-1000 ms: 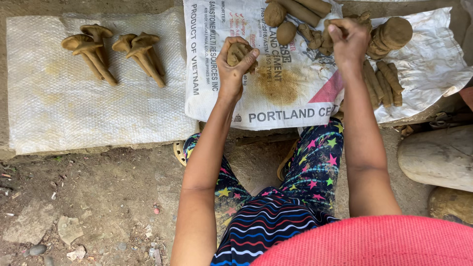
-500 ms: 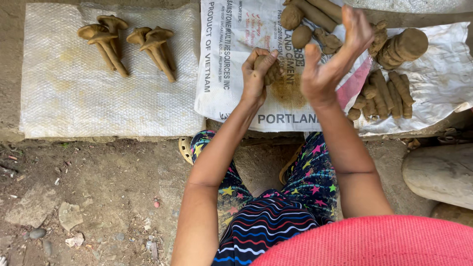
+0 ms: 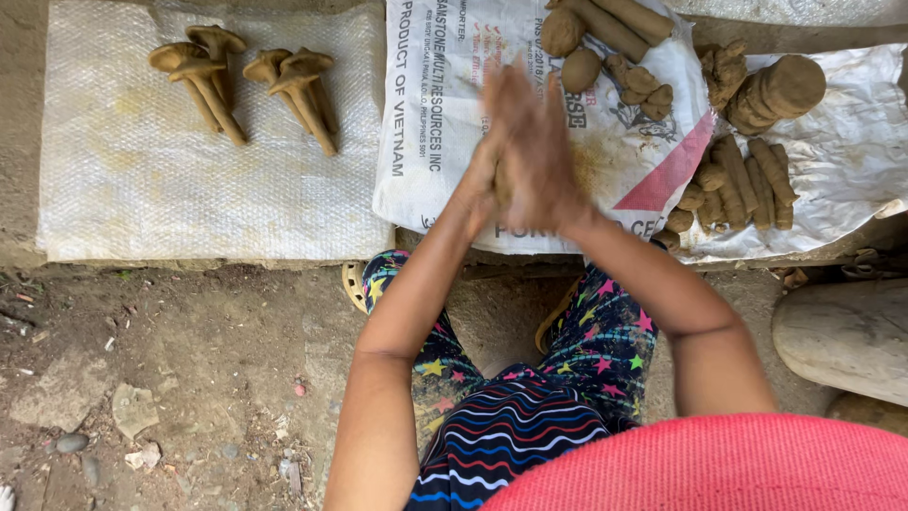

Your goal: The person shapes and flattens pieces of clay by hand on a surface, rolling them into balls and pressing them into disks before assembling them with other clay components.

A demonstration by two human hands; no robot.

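We press our left hand (image 3: 487,180) and right hand (image 3: 544,156) palm to palm over the middle of the printed sack (image 3: 445,114), fingers stretched flat and pointing toward the far edge. Between the palms sits a lump of clay (image 3: 504,182), brown and moist-looking, of which only a thin sliver shows at the near side where the heels of the hands meet; its shape we cannot tell, since the hands cover most of it and are blurred. Both hands are smeared the same muddy brown as the clay.

Just beyond the fingertips, on the far part of the sack, lie two rounded clay balls (image 3: 572,52), a thick clay roll (image 3: 619,24) and a few small knobbly bits (image 3: 643,85). To the right, on a crumpled white plastic sheet (image 3: 851,142), a stack of clay discs (image 3: 780,90) lies tilted on its side, and nearer to us rests a cluster of short clay sticks (image 3: 747,185), side by side and touching.

Well to the left, on a woven white mat (image 3: 189,199), four mushroom-shaped clay pieces (image 3: 246,80) lie on their sides in two pairs, caps toward the far edge. The sack, sheet and mat cover a low stone bench (image 3: 19,142). Below it our knees in star-patterned trousers (image 3: 605,341) stand over bare earth ground (image 3: 189,378) strewn with small stones.
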